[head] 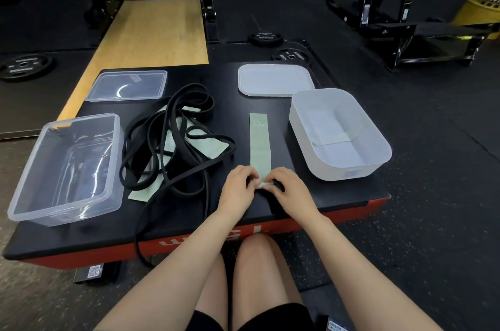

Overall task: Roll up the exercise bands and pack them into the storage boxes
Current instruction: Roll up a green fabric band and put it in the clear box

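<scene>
A flat pale green band marked "30" lies lengthwise on the black platform. My left hand and my right hand pinch its near end, which is folded over into a small roll. To the left lies a tangle of black loop bands over more green bands. An empty clear box stands at the left. A white box at the right holds one green band.
A clear lid and a white lid lie at the back of the platform. One black band hangs over the red front edge. Weight plates and gym racks stand on the floor around. My knees are below the platform.
</scene>
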A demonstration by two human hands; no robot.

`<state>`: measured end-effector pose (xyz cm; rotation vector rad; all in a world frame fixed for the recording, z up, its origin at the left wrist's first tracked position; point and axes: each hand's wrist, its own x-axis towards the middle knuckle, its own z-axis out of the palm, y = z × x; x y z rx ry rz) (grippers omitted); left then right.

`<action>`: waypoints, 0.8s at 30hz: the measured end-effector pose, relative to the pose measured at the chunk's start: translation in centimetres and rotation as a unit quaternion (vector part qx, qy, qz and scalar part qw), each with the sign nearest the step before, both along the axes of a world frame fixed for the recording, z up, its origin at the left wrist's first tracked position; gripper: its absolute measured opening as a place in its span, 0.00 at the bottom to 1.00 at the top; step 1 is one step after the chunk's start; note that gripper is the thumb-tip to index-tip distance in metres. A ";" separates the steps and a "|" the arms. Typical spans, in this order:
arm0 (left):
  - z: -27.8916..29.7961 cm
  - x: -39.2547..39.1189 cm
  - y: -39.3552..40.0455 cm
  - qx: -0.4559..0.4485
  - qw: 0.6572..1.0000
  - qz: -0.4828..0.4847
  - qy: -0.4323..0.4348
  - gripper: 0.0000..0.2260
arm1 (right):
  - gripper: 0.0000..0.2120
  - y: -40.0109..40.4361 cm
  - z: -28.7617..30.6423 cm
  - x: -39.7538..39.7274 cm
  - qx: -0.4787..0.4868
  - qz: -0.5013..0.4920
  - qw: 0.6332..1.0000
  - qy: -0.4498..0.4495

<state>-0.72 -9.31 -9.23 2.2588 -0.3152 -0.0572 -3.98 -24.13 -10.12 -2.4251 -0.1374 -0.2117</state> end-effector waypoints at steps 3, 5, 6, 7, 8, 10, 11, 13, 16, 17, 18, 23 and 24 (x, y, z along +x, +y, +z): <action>-0.3 0.2 0.2 0.017 1.000 -0.009 -0.022 0.06 | 0.04 -0.1 0.3 0.5 -0.016 0.015 1.000 -0.003; -0.3 0.5 0.3 0.032 0.998 -0.028 -0.035 0.08 | 0.05 -0.3 0.5 0.7 -0.049 0.029 0.998 -0.023; -0.4 0.6 0.3 0.039 0.998 -0.041 -0.039 0.08 | 0.05 -0.4 0.5 0.8 -0.068 0.034 0.996 -0.036; -0.3 0.8 0.4 0.043 0.997 -0.051 -0.040 0.09 | 0.05 -0.4 0.5 0.9 -0.084 0.036 0.995 -0.048; -0.2 1.0 0.6 0.045 0.997 -0.060 -0.037 0.09 | 0.05 -0.4 0.4 1.0 -0.096 0.035 0.993 -0.056; -0.2 1.2 0.9 0.044 0.996 -0.077 -0.033 0.10 | 0.04 -0.4 0.4 1.3 -0.107 0.036 0.992 -0.064; -0.2 1.3 1.0 0.047 0.995 -0.085 -0.037 0.10 | 0.03 -0.3 0.5 1.4 -0.109 0.040 0.991 -0.063; -0.3 1.4 1.2 0.051 0.993 -0.093 -0.045 0.09 | 0.02 -0.3 0.6 1.6 -0.117 0.053 0.990 -0.062; -0.6 1.3 1.2 0.041 0.995 -0.085 -0.039 0.08 | 0.02 -0.4 0.6 1.5 -0.113 0.067 0.990 -0.051; -0.6 1.2 1.2 0.039 0.995 -0.085 -0.034 0.07 | 0.03 -0.4 0.5 1.5 -0.107 0.070 0.991 -0.046; -0.7 1.3 1.2 0.038 0.995 -0.087 -0.029 0.06 | 0.03 -0.4 0.4 1.4 -0.102 0.073 0.991 -0.045; -0.7 1.5 1.5 0.024 0.994 -0.102 -0.016 0.05 | 0.03 -0.4 0.5 1.3 -0.117 0.087 0.988 -0.044; -0.7 1.5 1.5 0.017 0.995 -0.101 -0.017 0.05 | 0.03 -0.4 0.6 1.3 -0.116 0.088 0.989 -0.039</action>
